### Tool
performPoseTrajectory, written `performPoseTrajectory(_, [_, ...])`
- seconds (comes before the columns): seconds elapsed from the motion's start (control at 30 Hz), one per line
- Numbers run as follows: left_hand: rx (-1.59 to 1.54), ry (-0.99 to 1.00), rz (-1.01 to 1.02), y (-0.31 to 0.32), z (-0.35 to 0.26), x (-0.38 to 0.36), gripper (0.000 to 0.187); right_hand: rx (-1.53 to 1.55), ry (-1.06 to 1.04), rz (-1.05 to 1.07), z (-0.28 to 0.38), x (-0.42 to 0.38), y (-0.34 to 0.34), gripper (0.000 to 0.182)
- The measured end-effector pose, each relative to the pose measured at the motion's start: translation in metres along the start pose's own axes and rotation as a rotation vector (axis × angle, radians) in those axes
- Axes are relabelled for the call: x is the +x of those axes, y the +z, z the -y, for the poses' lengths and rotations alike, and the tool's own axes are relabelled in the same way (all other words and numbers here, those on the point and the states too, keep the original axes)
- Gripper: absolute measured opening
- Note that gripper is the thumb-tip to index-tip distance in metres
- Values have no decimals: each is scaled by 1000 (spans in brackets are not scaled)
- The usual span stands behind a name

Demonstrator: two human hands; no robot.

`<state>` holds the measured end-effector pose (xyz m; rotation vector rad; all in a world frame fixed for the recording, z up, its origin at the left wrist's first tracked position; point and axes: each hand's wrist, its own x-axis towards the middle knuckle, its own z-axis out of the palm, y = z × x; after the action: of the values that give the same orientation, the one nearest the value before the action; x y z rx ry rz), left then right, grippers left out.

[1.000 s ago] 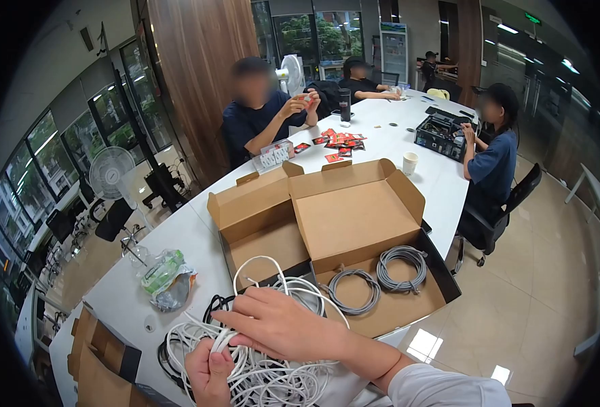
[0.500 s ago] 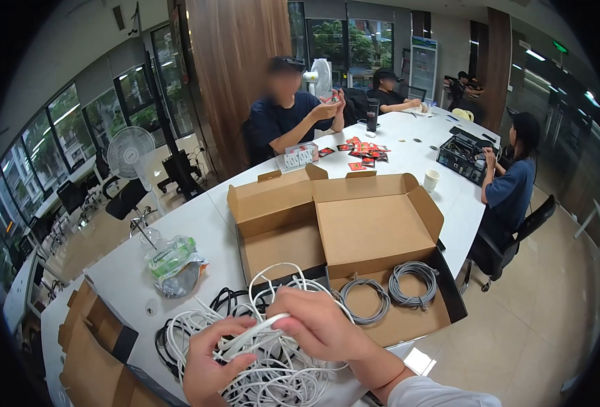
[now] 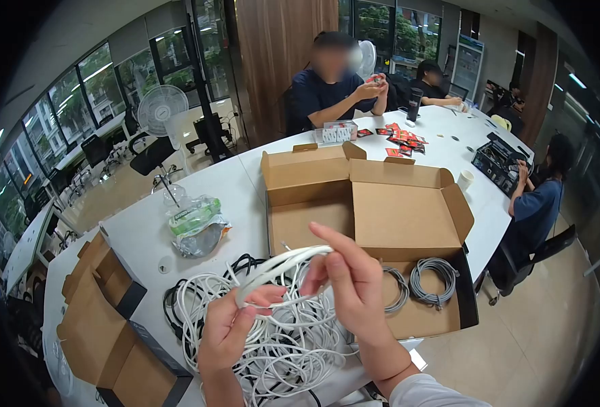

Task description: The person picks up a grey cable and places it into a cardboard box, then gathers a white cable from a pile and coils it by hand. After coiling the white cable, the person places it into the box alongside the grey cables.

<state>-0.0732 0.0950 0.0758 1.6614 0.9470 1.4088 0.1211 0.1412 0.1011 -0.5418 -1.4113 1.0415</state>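
Observation:
A coiled white cable (image 3: 283,261) is stretched between my two hands above the pile. My left hand (image 3: 224,332) is closed on the coil's left end, with the thumb in front. My right hand (image 3: 354,285) has the right end between thumb and fingers, its index finger pointing up. Beneath both hands spreads a tangled heap of white cables (image 3: 293,370), with some black cables (image 3: 171,305) along its left side. Past my right hand, a grey cable coil (image 3: 433,283) and a second one partly covered by that hand lie in an open cardboard box (image 3: 408,329).
Another open cardboard box (image 3: 310,214) stands behind the heap, and one more box (image 3: 103,325) lies at left. A green-and-white plastic package (image 3: 197,227) sits on the white table (image 3: 235,193). Across it are several people, red packets (image 3: 405,139), a paper cup (image 3: 465,180) and an opened computer case (image 3: 497,163).
The cable coil has been lifted and opened into a wider loop. My right hand has moved right and its fingers have spread. The camera view has shifted left.

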Motion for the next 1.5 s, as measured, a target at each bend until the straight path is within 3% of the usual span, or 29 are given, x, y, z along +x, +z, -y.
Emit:
performPoseTrajectory(0.07, [-203,72,-112,10,-5,3,17,-39,-30,35,-11,3,0,32])
performPoseTrajectory(0.13, [-367,101,-74,1,0,2,16,-76,-26,54,-20,5,1,28])
performPoseTrajectory(0.23, [-640,112,-36,-4,4,-3,18,-370,109,148,-4,7,2,20])
performPoseTrajectory(0.27, [-716,114,-23,-9,8,-5,18,-403,-4,157,-18,6,3,19])
performPoseTrajectory(0.37, [-816,99,-33,-14,6,-3,17,-572,-70,338,-22,8,4,19])
performPoseTrajectory(0.5, [-793,49,-128,-14,3,-5,19,-524,-111,211,-23,4,15,44])
performPoseTrajectory(0.53, [-777,52,-135,-14,1,-4,19,-509,-106,219,-22,5,14,58])
performPoseTrajectory(0.63, [-775,87,-181,-17,1,-2,17,-450,-226,99,-19,6,12,60])
performPoseTrajectory(0.67, [-781,113,-195,-18,2,0,17,-430,-286,1,-16,7,13,50])
performPoseTrajectory(0.8, [-907,285,-284,-27,7,5,10,-561,-393,-70,-2,6,-1,14])
performPoseTrajectory(0.9, [-952,343,-488,-25,0,6,21,-633,-4,275,6,-1,-11,21])
performPoseTrajectory(0.93, [-970,361,-476,-26,1,4,23,-658,20,375,6,1,-10,31])
performPoseTrajectory(1.0, [-1007,406,-447,-29,0,3,27,-658,72,391,-3,2,-3,35])
performPoseTrajectory(1.1, [-1029,318,-667,-22,-5,4,35,-529,129,323,-28,6,5,39])
performPoseTrajectory(1.2, [-1160,249,-567,-25,-4,3,34,-415,303,334,-28,8,8,35])
performPoseTrajectory(1.3, [-1318,148,-602,-24,-5,7,33,-259,191,304,-33,6,8,30])
performPoseTrajectory(1.33, [-1323,131,-609,-26,-1,8,31,-196,265,311,-25,8,9,27])
performPoseTrajectory(1.43, [-1339,64,-635,-29,6,9,31,-41,206,195,-34,6,12,27])
performPoseTrajectory(1.5, [-1312,100,-582,-26,5,9,32,-131,176,216,-32,8,10,29])
